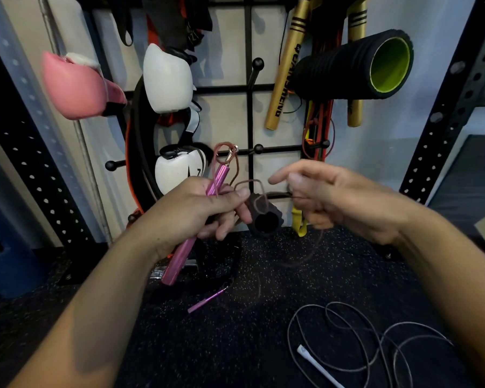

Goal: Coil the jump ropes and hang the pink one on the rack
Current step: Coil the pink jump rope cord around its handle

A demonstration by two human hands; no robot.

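We see left hand (205,208) fisted round pink handle (199,219) in front of the rack (249,107), right hand (331,197) pinching pink cord (263,189), forearms raised, second pink handle (206,301) on floor below

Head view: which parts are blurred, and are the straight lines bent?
Head view: the right hand and the thin cord under it are smeared by motion; the pink boxing glove is soft; the left hand on the pink handle is sharper; the rack uprights lean and bow from wide-angle distortion.
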